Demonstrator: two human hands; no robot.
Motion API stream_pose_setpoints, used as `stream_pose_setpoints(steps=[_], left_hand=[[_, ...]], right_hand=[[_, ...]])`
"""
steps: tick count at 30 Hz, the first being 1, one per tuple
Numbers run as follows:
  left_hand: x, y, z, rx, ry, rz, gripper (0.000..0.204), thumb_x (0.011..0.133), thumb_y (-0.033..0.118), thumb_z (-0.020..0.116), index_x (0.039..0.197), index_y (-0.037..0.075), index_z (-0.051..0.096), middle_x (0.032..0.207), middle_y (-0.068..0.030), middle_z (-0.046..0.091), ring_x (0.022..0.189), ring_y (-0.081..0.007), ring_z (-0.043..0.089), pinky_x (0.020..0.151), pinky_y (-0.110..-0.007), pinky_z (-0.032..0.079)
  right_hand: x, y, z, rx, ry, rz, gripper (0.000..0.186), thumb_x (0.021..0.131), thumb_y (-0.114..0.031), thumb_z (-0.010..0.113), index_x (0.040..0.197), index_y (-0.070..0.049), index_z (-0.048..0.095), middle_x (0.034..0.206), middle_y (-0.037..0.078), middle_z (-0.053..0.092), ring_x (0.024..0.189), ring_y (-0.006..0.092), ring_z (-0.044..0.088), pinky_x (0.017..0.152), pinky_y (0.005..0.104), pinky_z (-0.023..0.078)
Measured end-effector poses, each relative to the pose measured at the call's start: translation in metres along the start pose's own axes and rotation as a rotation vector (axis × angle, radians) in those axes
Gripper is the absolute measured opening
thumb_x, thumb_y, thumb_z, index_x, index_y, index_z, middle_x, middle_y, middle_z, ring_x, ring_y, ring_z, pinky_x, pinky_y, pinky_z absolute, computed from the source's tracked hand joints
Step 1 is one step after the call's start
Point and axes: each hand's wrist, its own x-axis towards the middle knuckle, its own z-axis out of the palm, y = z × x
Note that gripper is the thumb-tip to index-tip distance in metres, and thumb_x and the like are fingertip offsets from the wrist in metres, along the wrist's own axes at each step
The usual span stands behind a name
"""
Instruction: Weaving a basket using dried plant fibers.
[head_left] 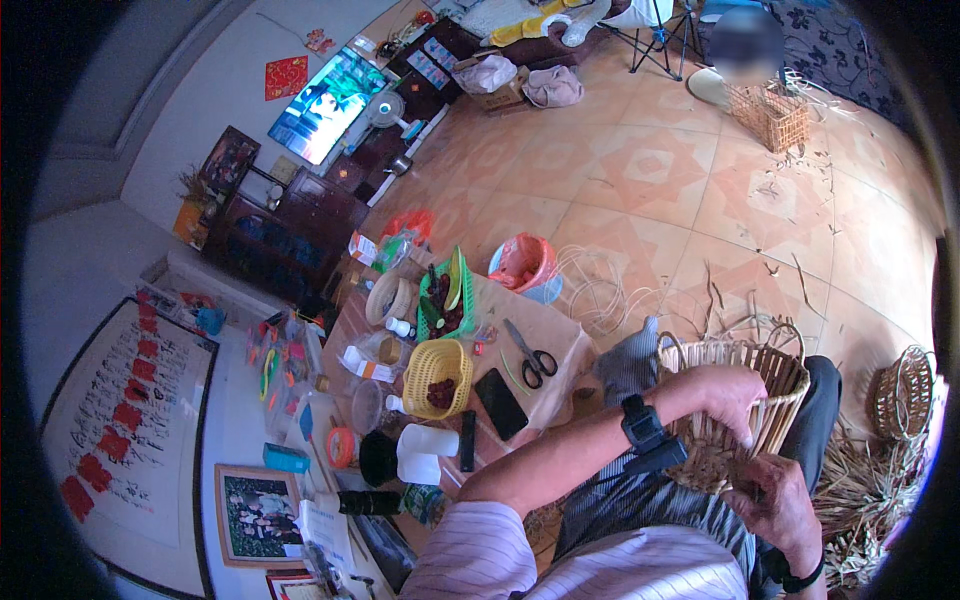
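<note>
On my lap lies a woven wicker basket [690, 455], tilted, its loop handles [787, 342] on the far side. My left hand [735, 397] reaches across the basket, closed with its fingers curled at the basket's side and the thumb pointing down. A dark watch-like device [645, 425] is strapped on that wrist. Close to the basket's near edge, my right hand [775, 503] is closed, its fingertips pinched together against the weave. What lies between those fingertips is too small to make out.
Left of me, a low table holds scissors [535, 362], a black phone [501, 404], a yellow basket [437, 380] and a green basket [447, 300]. A bucket [525, 265] and loose strips [600, 290] are beyond. Right: a small basket [902, 393] and piled strips [865, 490]. A person sits far off by another basket [768, 115].
</note>
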Motion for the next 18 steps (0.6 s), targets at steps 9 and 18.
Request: stream_pose_setpoints(steps=[9,18], left_hand=[[-0.006,0.006,-0.004,-0.073,-0.014,-0.033,0.043,0.063,0.028,0.09,0.097,0.004,0.076,0.08,-0.014,0.076,0.072,-0.0269,0.073,0.067,-0.042,0.056],[-0.003,0.001,-0.003,-0.062,0.001,-0.012,0.049,0.062,0.036,0.092,0.093,0.001,0.076,0.083,-0.0167,0.076,0.069,-0.0306,0.073,0.065,-0.042,0.057]], right_hand=[[-0.014,-0.017,-0.01,-0.528,-0.001,-0.205,0.024,0.073,-0.015,0.079,0.066,-0.009,0.057,0.063,0.009,0.055,0.057,0.0297,0.058,0.054,0.0444,0.042],[-0.037,0.033,-0.041,-0.255,0.038,0.371,0.024,0.092,-0.016,0.069,0.073,-0.003,0.064,0.067,0.013,0.063,0.056,0.0315,0.059,0.055,0.0431,0.046]])
